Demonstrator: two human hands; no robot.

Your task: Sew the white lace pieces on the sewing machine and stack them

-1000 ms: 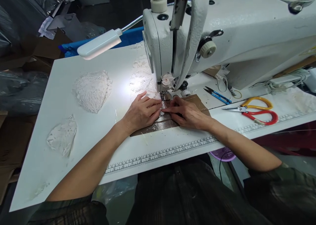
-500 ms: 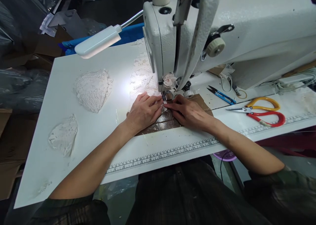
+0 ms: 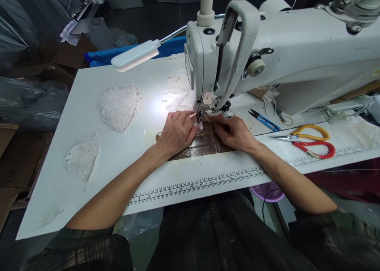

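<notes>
The sewing machine (image 3: 267,57) head hung low over the needle area, closing off any approach from above and behind. Both hands, the left hand (image 3: 177,131) and the right hand (image 3: 234,132), filled the narrow gap in front of it. The lamp (image 3: 136,55) overhung the table (image 3: 97,191) at the far left. Lace pieces (image 3: 120,106) lay well left, with bare table between them and the hands. To the right, scissors (image 3: 308,140) and thread snips (image 3: 264,120) lay in the way.
</notes>
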